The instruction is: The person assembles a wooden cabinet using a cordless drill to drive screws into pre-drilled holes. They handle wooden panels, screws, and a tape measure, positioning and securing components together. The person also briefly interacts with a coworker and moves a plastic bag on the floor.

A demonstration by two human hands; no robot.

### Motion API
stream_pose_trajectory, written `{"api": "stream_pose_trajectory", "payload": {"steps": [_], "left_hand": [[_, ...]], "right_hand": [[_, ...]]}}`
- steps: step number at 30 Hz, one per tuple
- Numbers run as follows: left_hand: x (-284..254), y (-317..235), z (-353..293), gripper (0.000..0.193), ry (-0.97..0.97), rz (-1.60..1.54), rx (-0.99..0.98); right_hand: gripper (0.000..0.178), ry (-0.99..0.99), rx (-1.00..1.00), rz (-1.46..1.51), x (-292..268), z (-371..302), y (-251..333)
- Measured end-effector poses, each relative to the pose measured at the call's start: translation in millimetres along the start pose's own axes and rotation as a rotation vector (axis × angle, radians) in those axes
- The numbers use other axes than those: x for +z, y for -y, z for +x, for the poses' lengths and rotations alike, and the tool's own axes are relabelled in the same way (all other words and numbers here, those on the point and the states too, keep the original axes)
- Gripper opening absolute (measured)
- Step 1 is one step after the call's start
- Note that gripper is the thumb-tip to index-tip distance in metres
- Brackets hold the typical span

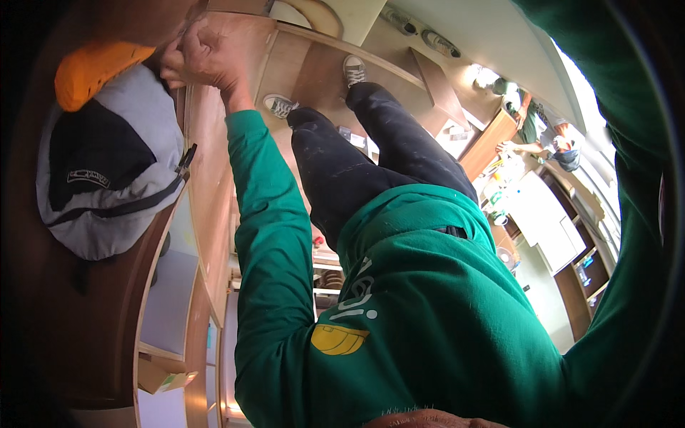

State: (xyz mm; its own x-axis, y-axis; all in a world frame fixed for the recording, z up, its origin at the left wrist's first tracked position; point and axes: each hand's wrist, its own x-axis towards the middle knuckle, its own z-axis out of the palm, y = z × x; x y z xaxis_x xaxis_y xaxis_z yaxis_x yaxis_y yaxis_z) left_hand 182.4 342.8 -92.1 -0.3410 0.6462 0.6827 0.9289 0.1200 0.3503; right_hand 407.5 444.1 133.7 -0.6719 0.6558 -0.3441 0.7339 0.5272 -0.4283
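My left hand [203, 57] is raised at the upper left, in a green sleeve. Its fingers are curled in beside the upper part of a reddish-brown wooden panel [208, 135]. What they hold, if anything, is hidden. Close to this hand is an orange object [100, 71], of a kind I cannot make out. Under it lies a grey and black cloth bag [132, 178] with a dark strap, on a dark brown wooden surface [93, 307]. My right sleeve [638, 207] runs along the right rim and out of view, so the right hand does not show.
My feet in grey sneakers [353, 71] stand by brown boards [314, 71]. Shelving compartments [168, 299] with a small cardboard box [160, 376] are at lower left. Another person [553, 135] handles a wooden board [489, 146] at upper right, beside a cluttered white surface [539, 214].
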Motion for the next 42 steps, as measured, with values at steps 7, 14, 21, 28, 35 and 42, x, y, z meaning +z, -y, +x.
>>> {"api": "stream_pose_trajectory", "payload": {"steps": [7, 14, 21, 28, 35, 42], "left_hand": [[0, -5, 4, 0.004, 0.028, 0.009, 0.022], [-1, -5, 1, 0.010, 0.074, 0.037, -0.006], [-2, -8, 5, 0.009, 0.064, 0.077, -0.004], [-9, -12, 4, 0.011, 0.152, -0.066, -0.024], [-6, -3, 3, 0.012, 0.067, 0.063, 0.014], [2, 2, 3, 0.008, 0.040, 0.089, 0.038]], "right_hand": [[0.036, -0.011, -0.001, 0.017, 4, 1, -14], [0.036, -0.010, -0.021, 0.040, 6, 6, -24], [0.035, -0.016, -0.035, 0.060, 3, 8, -27], [0.035, -0.015, -0.042, 0.064, 2, 5, -24], [0.034, -0.005, -0.045, 0.054, -1, 2, -16], [0.034, 0.027, -0.013, 0.037, 4, -12, -2]]}}
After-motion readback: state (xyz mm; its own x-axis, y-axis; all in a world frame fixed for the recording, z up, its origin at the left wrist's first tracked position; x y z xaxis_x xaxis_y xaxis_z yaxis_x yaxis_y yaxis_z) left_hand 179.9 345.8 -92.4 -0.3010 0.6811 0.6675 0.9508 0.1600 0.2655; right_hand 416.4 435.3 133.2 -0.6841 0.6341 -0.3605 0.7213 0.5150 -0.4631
